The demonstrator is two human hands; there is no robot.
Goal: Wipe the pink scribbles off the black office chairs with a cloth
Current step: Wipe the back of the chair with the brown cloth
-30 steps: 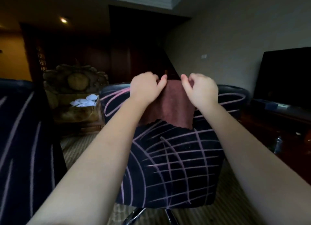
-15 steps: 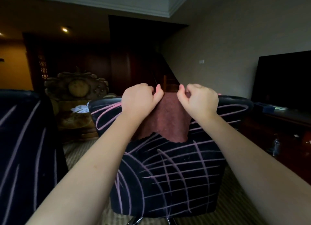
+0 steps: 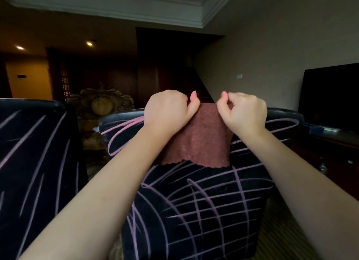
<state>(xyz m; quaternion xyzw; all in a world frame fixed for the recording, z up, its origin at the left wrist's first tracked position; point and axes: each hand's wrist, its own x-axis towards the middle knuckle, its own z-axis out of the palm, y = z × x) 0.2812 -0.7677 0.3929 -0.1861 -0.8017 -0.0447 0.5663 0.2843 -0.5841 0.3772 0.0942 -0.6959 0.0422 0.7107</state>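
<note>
The pink-scribbled black fabric office chair fills six o'clock. The maroon scallop-edged cloth hangs before its top rim at twelve. The left hand and right hand pinch its upper corners, seemingly thumb-to-finger. Spread it flat before rubbing.

It is dim in here. Behind the black chair the far hall sinks into brown shadow, with only two small ceiling spots up to its left (warm, yellowish). Cooler, soft light from the chair's near side brightens the forearms. Above it the cornice bows with lens distortion, and the corners darken.
</note>
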